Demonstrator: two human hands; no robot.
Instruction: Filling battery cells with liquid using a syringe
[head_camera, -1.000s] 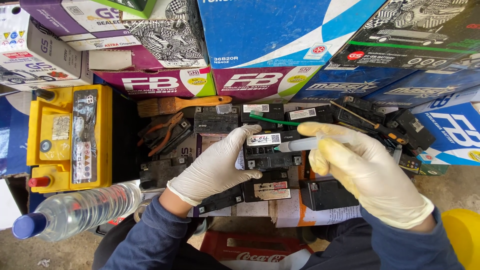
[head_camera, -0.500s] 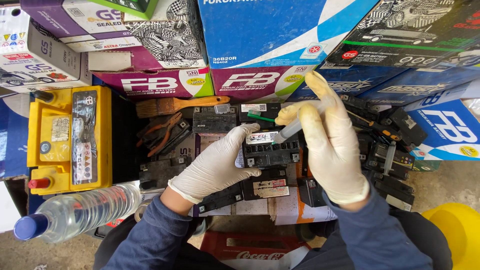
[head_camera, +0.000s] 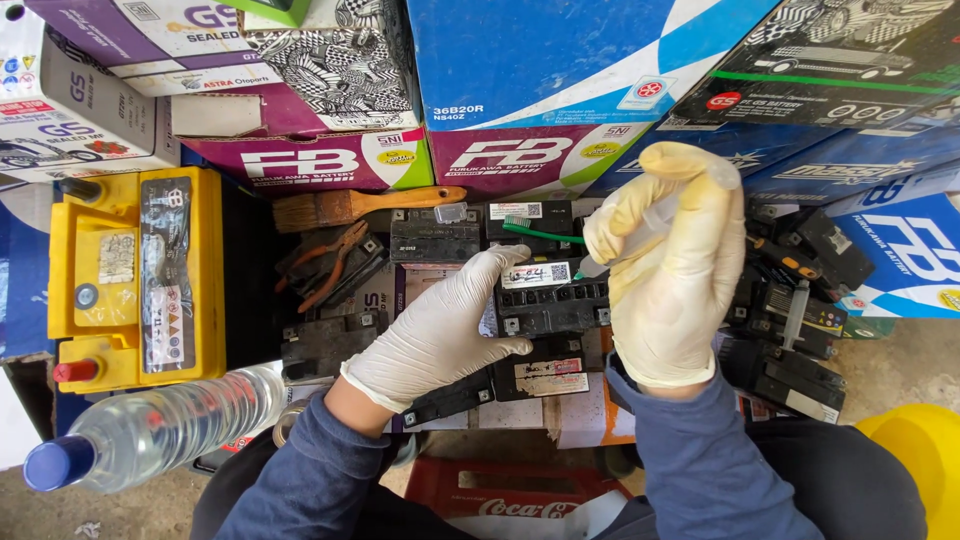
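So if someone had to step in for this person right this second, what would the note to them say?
Left hand: gloved, palm down on the small black battery, steadying it.
Right hand: gloved, raised over the battery with a clear syringe in its grip, tip pointing down toward the battery's top.
Nearby: water bottle lying at lower left, yellow battery at left, paintbrush and pliers behind.
Done: battery held in place, syringe in hand.
Left: I cannot tell how full the syringe is; its tip is not yet at the battery.
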